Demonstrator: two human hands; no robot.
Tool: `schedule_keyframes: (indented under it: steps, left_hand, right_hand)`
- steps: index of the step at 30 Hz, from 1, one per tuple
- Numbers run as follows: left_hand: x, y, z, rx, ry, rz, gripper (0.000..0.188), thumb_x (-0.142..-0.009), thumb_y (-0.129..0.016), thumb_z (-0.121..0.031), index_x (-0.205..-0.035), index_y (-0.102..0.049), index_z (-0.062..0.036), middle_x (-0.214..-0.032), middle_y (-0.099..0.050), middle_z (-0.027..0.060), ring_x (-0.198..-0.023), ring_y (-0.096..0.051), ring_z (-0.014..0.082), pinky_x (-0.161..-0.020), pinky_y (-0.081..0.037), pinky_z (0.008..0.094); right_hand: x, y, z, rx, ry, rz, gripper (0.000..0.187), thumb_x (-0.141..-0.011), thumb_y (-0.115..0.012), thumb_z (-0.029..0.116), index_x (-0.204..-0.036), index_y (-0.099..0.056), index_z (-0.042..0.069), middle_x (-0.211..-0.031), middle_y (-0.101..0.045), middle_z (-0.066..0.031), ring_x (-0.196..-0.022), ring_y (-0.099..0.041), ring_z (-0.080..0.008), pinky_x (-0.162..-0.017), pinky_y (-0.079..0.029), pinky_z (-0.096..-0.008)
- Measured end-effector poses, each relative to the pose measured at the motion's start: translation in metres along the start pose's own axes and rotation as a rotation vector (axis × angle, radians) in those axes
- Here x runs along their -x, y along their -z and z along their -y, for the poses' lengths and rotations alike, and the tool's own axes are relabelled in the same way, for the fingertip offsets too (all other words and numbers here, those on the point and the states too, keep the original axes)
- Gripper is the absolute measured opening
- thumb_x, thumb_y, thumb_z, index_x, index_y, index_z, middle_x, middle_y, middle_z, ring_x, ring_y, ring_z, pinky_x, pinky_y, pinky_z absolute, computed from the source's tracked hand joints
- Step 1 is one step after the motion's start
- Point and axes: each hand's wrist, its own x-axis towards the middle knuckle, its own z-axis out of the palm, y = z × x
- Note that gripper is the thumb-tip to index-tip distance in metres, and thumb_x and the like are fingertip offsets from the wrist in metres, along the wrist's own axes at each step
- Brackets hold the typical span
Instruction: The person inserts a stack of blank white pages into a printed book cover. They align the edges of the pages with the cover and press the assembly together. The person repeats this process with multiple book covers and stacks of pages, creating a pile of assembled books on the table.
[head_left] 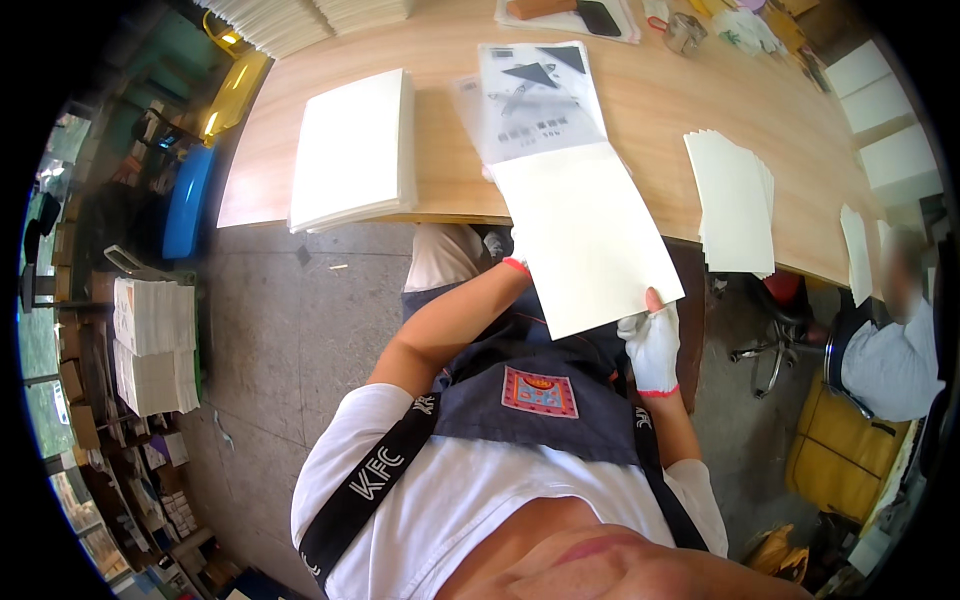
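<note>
A blank cream-white sheet of paper (595, 230) slopes from the table toward me. My right hand (653, 345), in a white glove with a red cuff, pinches its near right corner, the bare thumb tip on top. Only the gloved edge and red cuff of my left hand (517, 250) show at the sheet's left side; its fingers are hidden beneath the paper. The sheet's far edge overlaps a translucent printed bag or film (530, 95) with dark triangles and line drawings, lying on the table.
On the wooden table (445, 100) a thick stack of white sheets (352, 145) lies left, a fanned stack (735, 200) right. Farther back are a metal cup (684, 33) and a dark phone-like object (598, 18). Another person (893, 365) sits at the far right. Bundled paper (155, 345) stands left.
</note>
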Motion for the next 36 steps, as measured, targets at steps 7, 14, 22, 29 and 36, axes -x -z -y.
schedule_keyframes:
  steps: [7, 14, 22, 29, 36]
  left_hand:
    - [0.031, 0.009, -0.014, 0.156, 0.145, 0.002, 0.047, -0.093, -0.041, -0.024, -0.135, -0.031, -0.0067, -0.127, -0.046, 0.0142, -0.108, -0.054, 0.0253, -0.088, -0.047, 0.037]
    - [0.049, 0.018, -0.023, 0.319, 0.236, 0.064, 0.048, -0.095, -0.035, -0.031, -0.136, -0.031, -0.0067, -0.131, -0.043, 0.0142, -0.112, -0.052, 0.0271, -0.092, -0.045, 0.0396]
    - [0.056, 0.019, -0.027, 0.175, 0.296, 0.003, 0.052, -0.097, -0.029, -0.041, -0.135, -0.034, -0.0059, -0.133, -0.043, 0.0151, -0.114, -0.051, 0.0286, -0.095, -0.044, 0.042]
    - [0.076, 0.051, 0.018, 0.506, 0.305, 0.042, 0.046, -0.098, -0.033, -0.028, -0.137, -0.032, -0.0049, -0.131, -0.046, 0.0152, -0.118, -0.048, 0.0295, -0.097, -0.043, 0.0403]
    - [0.049, 0.071, 0.024, -0.915, -0.395, -0.364, 0.03, -0.093, -0.05, -0.02, -0.115, -0.053, 0.0003, -0.106, -0.06, 0.0118, -0.091, -0.059, 0.0207, -0.076, -0.052, 0.0314]
  right_hand:
    - [-0.008, 0.017, -0.037, 0.092, -0.11, -0.11, 0.028, -0.093, -0.051, 0.022, -0.115, -0.049, 0.004, -0.081, -0.063, -0.0081, -0.051, -0.06, -0.0128, -0.04, -0.048, -0.0244]
    - [-0.002, 0.014, -0.028, 0.143, -0.045, -0.025, 0.025, -0.095, -0.047, 0.02, -0.114, -0.048, 0.004, -0.081, -0.063, -0.0083, -0.052, -0.06, -0.0119, -0.041, -0.048, -0.0234]
    - [0.009, 0.016, -0.042, 0.114, -0.029, -0.048, 0.027, -0.094, -0.049, 0.019, -0.113, -0.047, 0.001, -0.078, -0.063, -0.0098, -0.051, -0.06, -0.0135, -0.043, -0.051, -0.0247]
    - [-0.01, 0.007, -0.051, 0.069, -0.055, -0.147, 0.026, -0.094, -0.048, 0.021, -0.114, -0.048, 0.004, -0.084, -0.062, -0.0097, -0.061, -0.063, -0.0163, -0.05, -0.054, -0.0269]
    - [-0.056, 0.011, -0.102, -0.601, -0.307, 0.001, 0.026, -0.095, -0.045, 0.015, -0.115, -0.046, -0.001, -0.103, -0.059, -0.0159, -0.091, -0.062, -0.0274, -0.083, -0.055, -0.0403]
